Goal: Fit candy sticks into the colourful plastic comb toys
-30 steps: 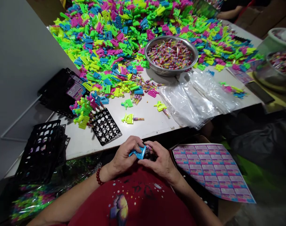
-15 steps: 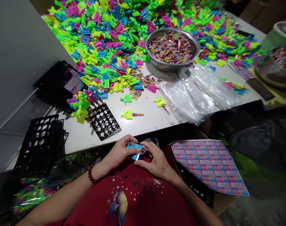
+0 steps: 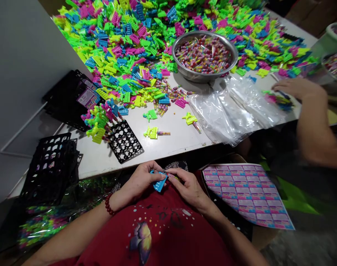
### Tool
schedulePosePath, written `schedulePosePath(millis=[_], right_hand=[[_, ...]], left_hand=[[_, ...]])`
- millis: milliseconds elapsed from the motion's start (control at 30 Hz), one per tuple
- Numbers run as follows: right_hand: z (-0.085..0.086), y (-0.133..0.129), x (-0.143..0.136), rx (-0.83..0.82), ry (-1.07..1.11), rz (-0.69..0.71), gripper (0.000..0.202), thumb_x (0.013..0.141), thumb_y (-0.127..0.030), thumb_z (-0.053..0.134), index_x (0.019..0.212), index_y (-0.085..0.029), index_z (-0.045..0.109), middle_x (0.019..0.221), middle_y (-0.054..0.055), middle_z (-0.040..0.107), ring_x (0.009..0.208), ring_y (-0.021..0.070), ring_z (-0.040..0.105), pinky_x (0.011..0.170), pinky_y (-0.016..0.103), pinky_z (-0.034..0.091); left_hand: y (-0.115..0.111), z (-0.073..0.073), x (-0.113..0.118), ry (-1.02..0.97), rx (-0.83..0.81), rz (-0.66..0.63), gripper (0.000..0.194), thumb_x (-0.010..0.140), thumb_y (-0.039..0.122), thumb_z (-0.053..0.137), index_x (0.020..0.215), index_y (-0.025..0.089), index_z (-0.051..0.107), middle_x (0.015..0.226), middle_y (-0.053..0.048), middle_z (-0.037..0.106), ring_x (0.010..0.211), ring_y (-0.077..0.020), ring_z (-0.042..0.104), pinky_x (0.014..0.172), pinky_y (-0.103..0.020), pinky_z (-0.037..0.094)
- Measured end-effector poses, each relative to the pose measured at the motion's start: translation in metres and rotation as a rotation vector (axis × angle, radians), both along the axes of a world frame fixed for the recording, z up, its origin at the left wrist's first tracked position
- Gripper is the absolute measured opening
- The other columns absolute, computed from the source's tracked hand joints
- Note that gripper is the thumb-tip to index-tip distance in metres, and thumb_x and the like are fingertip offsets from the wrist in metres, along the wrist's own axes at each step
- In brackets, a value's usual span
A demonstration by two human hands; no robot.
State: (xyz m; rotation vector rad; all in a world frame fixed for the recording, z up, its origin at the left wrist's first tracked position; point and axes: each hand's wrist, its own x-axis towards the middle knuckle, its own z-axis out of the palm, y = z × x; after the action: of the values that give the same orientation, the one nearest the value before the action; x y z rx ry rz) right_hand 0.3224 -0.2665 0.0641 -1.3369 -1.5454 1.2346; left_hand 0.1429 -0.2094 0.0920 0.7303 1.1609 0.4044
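Over my lap, my left hand (image 3: 142, 181) pinches a blue plastic toy piece (image 3: 159, 183) with slots across it. My right hand (image 3: 187, 186) grips a small candy-filled tube (image 3: 172, 176), its end against the blue piece's edge; my fingers partly hide where they meet. On the table beyond lie a yellow toy with a tube attached (image 3: 151, 132), a second yellow one with its tube (image 3: 189, 118) and a loose green toy (image 3: 150, 115). Left of these, a black perforated tray (image 3: 126, 142) holds a cluster of assembled toys (image 3: 97, 120) along its far-left side.
A steel bowl (image 3: 236, 61) full of candy tubes stands before a big heap of coloured toys (image 3: 124, 44). Clear plastic bags (image 3: 223, 114) lie at its right. Black trays (image 3: 47, 166) are stacked at left, a printed label sheet (image 3: 248, 195) at right. Another person's hand (image 3: 298, 88) reaches over the table.
My right fingers have straightened along the tube, and the blue piece has tilted slightly downward. Another person's arm has come in at the right, over the small toy pile.
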Motion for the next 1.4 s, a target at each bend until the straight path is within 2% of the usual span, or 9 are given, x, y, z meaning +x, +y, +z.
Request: schedulePosePath(millis=[167,333,567,767,933,1033,1167,1300,1400], right_hand=[[0.003,0.001,-0.001,-0.037,-0.053,0.014,0.018,0.096,-0.030,0.055,0.107,-0.019,0.064,0.096,0.004,0.069,0.085,0.0165,0.065,0.077,0.029,0.052],[0.006,0.001,-0.005,-0.002,-0.226,0.066,0.055,0.074,-0.045,0.083,0.116,-0.019,0.060,0.103,0.006,0.067,0.091,0.0211,0.063,0.079,0.032,0.050],[0.010,0.006,-0.012,0.116,-0.374,0.088,0.040,0.081,-0.045,0.075,0.106,-0.017,0.062,0.089,0.005,0.066,0.078,0.0199,0.062,0.071,0.031,0.047],[0.004,0.011,-0.015,0.234,-0.413,0.101,0.038,0.083,-0.042,0.069,0.108,-0.016,0.059,0.090,0.007,0.065,0.079,0.0211,0.063,0.071,0.032,0.050],[0.001,0.009,-0.017,0.300,-0.479,0.129,0.039,0.090,-0.047,0.060,0.111,-0.014,0.058,0.091,0.010,0.065,0.079,0.0233,0.064,0.070,0.035,0.052],[-0.001,0.005,-0.020,0.323,-0.548,0.158,0.043,0.093,-0.047,0.054,0.117,-0.011,0.056,0.094,0.013,0.066,0.082,0.0258,0.064,0.070,0.037,0.054],[-0.007,0.002,-0.022,0.392,-0.581,0.147,0.050,0.098,-0.041,0.046,0.132,-0.005,0.046,0.096,0.017,0.066,0.083,0.0287,0.065,0.069,0.041,0.056],[-0.008,0.010,-0.016,0.397,-0.464,0.132,0.058,0.098,-0.039,0.052,0.144,-0.010,0.034,0.106,0.017,0.066,0.096,0.0298,0.064,0.084,0.046,0.055],[-0.004,0.018,-0.009,0.379,-0.460,0.154,0.058,0.095,-0.044,0.060,0.140,-0.012,0.042,0.107,0.016,0.066,0.097,0.0306,0.064,0.087,0.049,0.053]], left_hand=[[-0.002,-0.007,0.002,0.006,0.047,0.000,0.034,0.061,0.031,0.082,0.076,0.017,0.055,0.060,0.002,0.063,0.051,-0.0138,0.059,0.053,-0.026,0.046],[0.000,-0.010,0.000,0.042,0.098,0.018,0.030,0.061,0.029,0.080,0.075,0.016,0.057,0.061,0.003,0.061,0.052,-0.0093,0.052,0.053,-0.022,0.041],[-0.003,-0.011,0.003,0.014,0.013,0.122,0.029,0.057,0.024,0.078,0.074,0.017,0.056,0.059,0.004,0.057,0.052,-0.0106,0.052,0.053,-0.023,0.039],[-0.002,-0.007,0.003,0.153,0.310,0.123,0.025,0.061,0.028,0.077,0.071,0.017,0.056,0.065,0.004,0.057,0.058,-0.0106,0.050,0.056,-0.023,0.040],[0.000,-0.010,0.003,0.028,0.109,0.181,0.029,0.059,0.026,0.076,0.072,0.018,0.052,0.057,0.006,0.054,0.051,-0.0109,0.051,0.052,-0.023,0.039],[-0.001,-0.011,0.006,0.025,0.112,0.217,0.029,0.059,0.025,0.076,0.072,0.019,0.051,0.058,0.006,0.054,0.051,-0.0109,0.051,0.052,-0.023,0.040],[0.000,-0.011,0.007,0.114,0.278,0.189,0.027,0.063,0.029,0.074,0.074,0.019,0.052,0.064,0.005,0.055,0.057,-0.0112,0.052,0.055,-0.023,0.042],[0.006,-0.015,0.004,0.180,0.358,0.127,0.025,0.069,0.032,0.070,0.085,0.018,0.056,0.074,0.003,0.058,0.065,-0.0131,0.054,0.061,-0.025,0.045],[0.009,-0.017,0.001,0.182,0.342,0.101,0.026,0.074,0.035,0.066,0.092,0.019,0.056,0.078,0.001,0.059,0.070,-0.0145,0.056,0.063,-0.026,0.045]])
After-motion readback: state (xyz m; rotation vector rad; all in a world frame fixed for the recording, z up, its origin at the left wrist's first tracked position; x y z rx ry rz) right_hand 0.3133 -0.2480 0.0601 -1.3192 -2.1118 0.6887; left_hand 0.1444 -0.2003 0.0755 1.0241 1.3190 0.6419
